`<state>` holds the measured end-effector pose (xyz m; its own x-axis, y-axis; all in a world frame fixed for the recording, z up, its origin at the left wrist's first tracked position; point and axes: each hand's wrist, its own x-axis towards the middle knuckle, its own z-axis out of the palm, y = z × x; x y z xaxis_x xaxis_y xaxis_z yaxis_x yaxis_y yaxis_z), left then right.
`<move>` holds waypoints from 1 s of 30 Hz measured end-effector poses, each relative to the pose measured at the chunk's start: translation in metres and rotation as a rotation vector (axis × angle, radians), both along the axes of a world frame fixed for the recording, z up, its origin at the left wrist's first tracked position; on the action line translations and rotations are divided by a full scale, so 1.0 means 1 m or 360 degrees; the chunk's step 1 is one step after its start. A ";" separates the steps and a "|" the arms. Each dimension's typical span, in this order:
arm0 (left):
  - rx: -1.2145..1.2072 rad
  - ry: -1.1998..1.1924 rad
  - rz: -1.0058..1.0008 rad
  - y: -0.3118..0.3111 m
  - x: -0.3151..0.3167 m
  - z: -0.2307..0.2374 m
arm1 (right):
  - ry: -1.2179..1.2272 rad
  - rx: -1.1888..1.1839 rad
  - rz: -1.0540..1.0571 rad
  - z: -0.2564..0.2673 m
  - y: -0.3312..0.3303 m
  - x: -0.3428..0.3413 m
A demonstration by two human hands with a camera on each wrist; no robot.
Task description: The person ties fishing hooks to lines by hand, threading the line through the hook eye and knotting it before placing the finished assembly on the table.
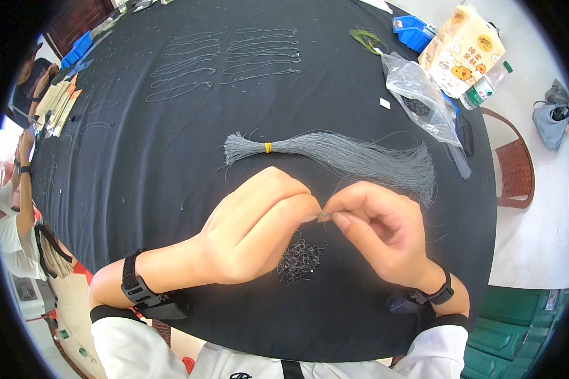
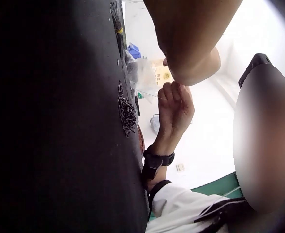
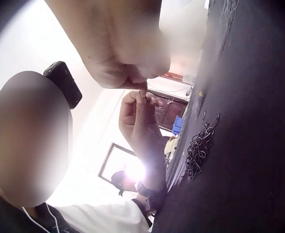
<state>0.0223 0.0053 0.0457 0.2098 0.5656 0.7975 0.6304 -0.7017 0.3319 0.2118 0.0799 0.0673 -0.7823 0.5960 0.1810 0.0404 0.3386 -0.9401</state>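
Observation:
My two hands meet fingertip to fingertip over the black-covered table. The left hand (image 1: 253, 224) pinches a tiny dark fish hook (image 3: 144, 90), mostly covered by the fingers. Close against it, the right hand (image 1: 385, 230) pinches with thumb and forefinger; a thin strand of fishing line (image 2: 149, 94) runs out from its fingers in the left wrist view. Below the hands lies a heap of small dark fish hooks (image 1: 300, 260). Just beyond them, a bundle of grey fishing line (image 1: 335, 151) is bound by a yellow band (image 1: 268, 148).
Looped lines (image 1: 186, 65) lie in two columns at the far side. To the right are a plastic bag (image 1: 417, 88), a blue bin (image 1: 413, 33), a printed paper bag (image 1: 461, 50) and a bottle (image 1: 486, 85). Other people sit along the left edge.

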 end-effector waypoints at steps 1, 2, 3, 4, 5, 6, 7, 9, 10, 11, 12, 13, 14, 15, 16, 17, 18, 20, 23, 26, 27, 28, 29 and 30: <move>0.0023 0.0023 0.0007 0.000 -0.001 0.000 | 0.0008 -0.0009 0.0008 0.000 0.000 0.000; 0.0046 0.0047 0.0013 -0.001 -0.001 -0.001 | 0.0017 -0.0052 0.0011 0.000 -0.001 0.001; 0.0069 0.0071 0.0020 -0.001 -0.001 -0.001 | 0.0026 -0.0095 0.0013 0.000 -0.002 0.001; 0.0111 0.0080 0.0027 -0.001 -0.001 -0.001 | 0.0035 -0.0138 0.0017 0.000 -0.003 0.001; 0.0153 0.0089 0.0033 0.000 0.000 0.000 | 0.0050 -0.0154 0.0024 -0.001 -0.003 0.001; 0.0195 0.0099 0.0039 0.000 0.000 0.000 | 0.0065 -0.0170 0.0032 -0.002 -0.003 0.001; 0.0210 0.0101 0.0046 0.000 0.001 0.001 | 0.0069 -0.0182 0.0045 -0.001 -0.003 0.001; 0.0237 0.0104 0.0058 -0.001 0.002 0.002 | 0.0064 -0.0204 0.0078 0.000 -0.003 0.003; 0.0230 0.0087 0.0060 -0.001 0.003 0.002 | 0.0056 -0.0213 0.0098 0.000 -0.003 0.004; 0.0222 0.0071 0.0060 -0.001 0.003 0.003 | 0.0070 -0.0184 0.0093 0.001 -0.003 0.004; 0.0215 0.0055 0.0060 -0.002 0.003 0.003 | 0.0084 -0.0156 0.0088 0.001 -0.004 0.004; 0.0201 0.0043 0.0065 -0.002 0.004 0.004 | 0.0098 -0.0126 0.0083 0.002 -0.004 0.004; 0.0189 0.0032 0.0069 -0.002 0.004 0.004 | 0.0096 -0.0112 0.0083 0.002 -0.004 0.004; 0.0177 0.0020 0.0073 -0.002 0.004 0.005 | 0.0094 -0.0096 0.0082 0.003 -0.003 0.004; 0.0146 0.0028 0.0059 -0.003 0.003 0.006 | 0.0092 -0.0081 0.0083 0.003 -0.003 0.004; 0.0114 0.0036 0.0045 -0.004 0.001 0.007 | 0.0087 -0.0033 0.0087 0.003 -0.002 0.005; 0.0084 0.0045 0.0032 -0.004 0.001 0.007 | 0.0084 0.0016 0.0090 0.001 0.001 0.005; 0.0059 0.0005 0.0030 -0.003 0.000 0.009 | 0.0074 0.0136 0.0074 0.001 0.004 0.004; 0.0022 -0.0031 0.0050 -0.003 -0.001 0.011 | 0.0075 0.0465 -0.0032 0.001 0.010 0.001; 0.0004 -0.0024 0.0072 -0.002 -0.001 0.009 | -0.0021 0.1038 -0.0263 0.002 0.020 0.003; 0.0002 -0.0017 0.0080 -0.002 -0.002 0.008 | -0.0144 0.1238 -0.0344 0.007 0.024 0.010; -0.0014 0.0021 0.0084 -0.002 -0.003 0.008 | -0.0267 0.1436 -0.0424 0.011 0.027 0.015; -0.0036 0.0057 0.0088 -0.003 -0.005 0.007 | -0.0305 0.1571 -0.0576 0.011 0.029 0.016; -0.0058 0.0095 0.0092 -0.005 -0.007 0.005 | -0.0239 0.1507 -0.0693 0.008 0.033 0.018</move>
<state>0.0155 0.0005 0.0512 0.2224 0.6065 0.7633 0.6889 -0.6518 0.3171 0.2294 0.1126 0.0749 -0.5878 0.4970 0.6384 0.4293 0.8604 -0.2746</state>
